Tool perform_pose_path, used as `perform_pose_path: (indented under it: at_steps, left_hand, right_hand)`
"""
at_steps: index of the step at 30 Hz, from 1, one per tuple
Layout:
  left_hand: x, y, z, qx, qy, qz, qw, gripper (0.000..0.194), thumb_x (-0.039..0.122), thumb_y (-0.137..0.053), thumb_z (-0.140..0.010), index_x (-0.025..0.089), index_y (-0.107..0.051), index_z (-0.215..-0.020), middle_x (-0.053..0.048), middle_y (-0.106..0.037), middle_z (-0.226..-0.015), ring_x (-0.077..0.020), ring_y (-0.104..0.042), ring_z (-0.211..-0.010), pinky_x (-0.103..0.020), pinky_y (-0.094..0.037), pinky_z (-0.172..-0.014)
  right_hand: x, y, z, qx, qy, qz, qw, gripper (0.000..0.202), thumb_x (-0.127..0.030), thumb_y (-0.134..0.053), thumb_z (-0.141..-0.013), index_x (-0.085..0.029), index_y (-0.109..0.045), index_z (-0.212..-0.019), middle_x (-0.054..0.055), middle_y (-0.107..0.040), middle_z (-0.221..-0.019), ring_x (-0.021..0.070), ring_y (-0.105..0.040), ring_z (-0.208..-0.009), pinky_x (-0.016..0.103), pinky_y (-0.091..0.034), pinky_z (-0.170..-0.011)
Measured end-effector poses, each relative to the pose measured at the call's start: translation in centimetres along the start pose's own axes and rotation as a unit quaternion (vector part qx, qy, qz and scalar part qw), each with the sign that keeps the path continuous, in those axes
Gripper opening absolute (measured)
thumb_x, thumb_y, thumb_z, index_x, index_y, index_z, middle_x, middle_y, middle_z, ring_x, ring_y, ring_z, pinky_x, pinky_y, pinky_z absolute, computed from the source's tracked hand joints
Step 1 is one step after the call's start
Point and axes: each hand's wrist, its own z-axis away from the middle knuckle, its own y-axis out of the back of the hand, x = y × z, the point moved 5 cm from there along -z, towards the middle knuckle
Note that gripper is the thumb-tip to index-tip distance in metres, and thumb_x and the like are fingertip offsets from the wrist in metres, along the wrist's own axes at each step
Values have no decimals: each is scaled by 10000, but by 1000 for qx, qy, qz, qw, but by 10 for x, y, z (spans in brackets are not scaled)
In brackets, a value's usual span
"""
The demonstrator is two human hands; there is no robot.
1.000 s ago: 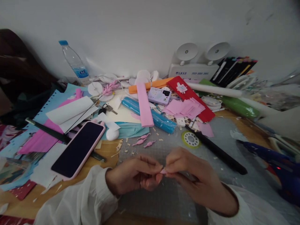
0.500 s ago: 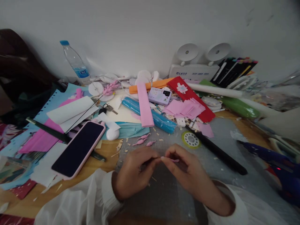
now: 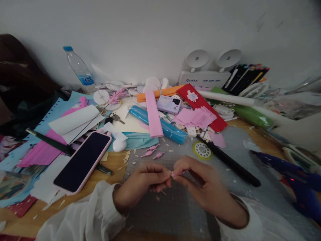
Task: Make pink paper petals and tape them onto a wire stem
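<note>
Between my two hands, above the grey cutting mat [image 3: 175, 214], is a small twisted pink paper piece [image 3: 178, 173]. My left hand [image 3: 145, 182] pinches its left end between thumb and forefinger. The fingers of my right hand [image 3: 204, 187] are closed on its other end, and the fingertips of both hands nearly touch. Just beyond my left hand, several similar pink pieces [image 3: 148, 153] lie on the mat. A yellow-green tape roll [image 3: 202, 150] lies beyond my right hand.
A pink-cased phone [image 3: 82, 162] lies at left. Right of my hands are a black stick [image 3: 233, 164] and a blue glue gun [image 3: 283, 170] with a red light. Behind stand a water bottle [image 3: 81, 72], crepe rolls, pink paper squares [image 3: 195, 117] and a twin-headed lamp [image 3: 205, 78].
My left fingers have shifted their pinch, and the pink piece shows more between the hands. The whole view has moved slightly.
</note>
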Motion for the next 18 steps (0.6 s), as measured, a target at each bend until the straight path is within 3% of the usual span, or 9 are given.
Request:
perform_pose_path:
  at_steps: [5,8,11,13,15,18]
  left_hand:
    - [-16,-2,-1,-97,99,181,974,228,295,-596,-806,126,-539,-664,82,-290,-469,-56,-166,-420,-236,-112,-446]
    - [-19,-4,0,-126,130,205,962,301,364,-544,-843,163,-464,-634,93,-252,-443,-61,-149,-398,-229,-114,-422]
    - [-11,5,-3,-10,41,102,994,406,464,-490,-873,152,-487,-613,54,-382,-461,-62,-278,-406,-213,-200,-427]
    - [-3,6,-3,53,-22,10,998,437,527,-498,-856,127,-566,-694,14,-499,-572,-79,-404,-483,-210,-298,-473]
    - [3,1,-2,59,-64,-56,995,401,519,-582,-807,119,-603,-799,-11,-556,-699,-105,-483,-595,-222,-372,-543]
    - [11,-2,1,71,-137,-116,981,274,381,-668,-781,119,-624,-850,-21,-589,-778,-127,-521,-707,-235,-410,-636]
  right_hand:
    - [-6,3,0,-27,96,45,994,140,-116,-511,-897,-226,-598,-893,22,-650,-831,153,-610,-803,288,-499,-716]
    - [-11,7,-1,-17,140,73,987,213,-71,-472,-894,-236,-605,-891,27,-660,-861,148,-619,-823,283,-502,-719]
    - [-10,11,-2,-4,132,88,987,239,-26,-497,-858,-240,-601,-871,22,-654,-883,145,-621,-833,272,-499,-723]
    - [-8,11,-2,-4,119,91,989,248,-8,-514,-840,-240,-595,-878,18,-641,-897,140,-616,-840,264,-497,-729]
    - [-6,9,-1,-9,116,91,989,255,-1,-513,-834,-238,-587,-892,18,-623,-915,139,-606,-854,263,-495,-738]
    - [-2,4,1,-22,107,85,990,267,-10,-509,-836,-250,-574,-931,17,-602,-940,149,-591,-889,286,-494,-767]
